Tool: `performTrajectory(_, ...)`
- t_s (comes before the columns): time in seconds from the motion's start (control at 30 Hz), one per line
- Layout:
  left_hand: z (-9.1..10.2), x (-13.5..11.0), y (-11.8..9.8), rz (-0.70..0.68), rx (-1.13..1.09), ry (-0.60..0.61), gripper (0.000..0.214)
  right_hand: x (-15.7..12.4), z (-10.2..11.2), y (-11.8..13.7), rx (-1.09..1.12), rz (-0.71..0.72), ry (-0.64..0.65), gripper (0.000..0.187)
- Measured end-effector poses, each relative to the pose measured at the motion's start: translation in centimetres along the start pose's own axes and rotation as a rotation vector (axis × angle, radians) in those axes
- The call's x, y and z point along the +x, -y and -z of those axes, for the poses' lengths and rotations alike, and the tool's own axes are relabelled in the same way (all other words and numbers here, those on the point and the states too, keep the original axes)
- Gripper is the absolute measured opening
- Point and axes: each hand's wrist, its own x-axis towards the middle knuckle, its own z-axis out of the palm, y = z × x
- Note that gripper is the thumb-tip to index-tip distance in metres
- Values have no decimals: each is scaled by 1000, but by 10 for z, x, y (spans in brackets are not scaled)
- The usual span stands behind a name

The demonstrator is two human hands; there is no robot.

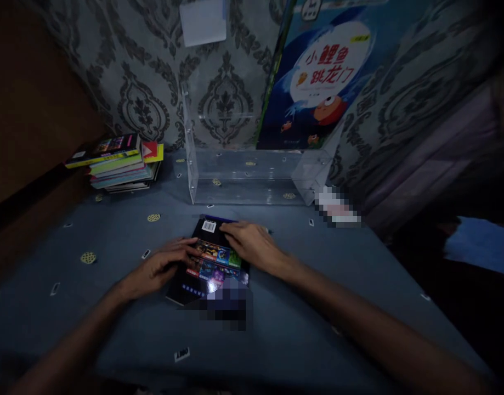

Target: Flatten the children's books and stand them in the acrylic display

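Note:
A dark book with colourful squares and a white barcode label lies flat on the blue patterned tablecloth. My left hand rests on the book's left edge, its fingers stretched over the cover. My right hand lies flat on the upper right part of the cover, fingers spread toward the barcode. Neither hand grips anything. Behind the book stands a clear acrylic book holder, and in it a large blue picture book leans upright at the right side.
A stack of several thin books lies at the back left of the table. A white paper sheet hangs on the patterned wall. A blurred white item sits right of the holder. Dark furniture edges both sides.

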Motion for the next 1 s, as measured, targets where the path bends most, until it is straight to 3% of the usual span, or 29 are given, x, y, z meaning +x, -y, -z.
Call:
performTrajectory(0.17, 1, 0, 4, 4, -6, 25, 30, -31, 2, -36, 21, -27, -142, 33)
performTrajectory(0.33, 13, 2, 11, 58, 41, -51, 23, -34, -1, -33, -43, 10, -243, 26)
performTrajectory(0.47, 35, 6, 17, 94, 371, -8, 29, -35, -2, -27, 32, 45, -265, 28)
performTrajectory(0.57, 36, 11, 10, 94, 665, 42, 30, -39, -1, -27, 141, 70, -250, 31)
performTrajectory(0.63, 20, 17, -3, 107, 793, -11, 26, -42, 0, -28, 234, 74, -258, 32)
performTrajectory(0.83, -63, 30, -48, 126, 957, -45, 32, -47, 4, -29, 505, -58, -201, 34)
performTrajectory(0.9, -78, 32, -54, 159, 980, -60, 34, -46, 4, -31, 561, -88, -189, 35)
performTrajectory(1.0, -85, 34, -55, 209, 926, -72, 28, -45, 4, -34, 634, -113, -176, 36)
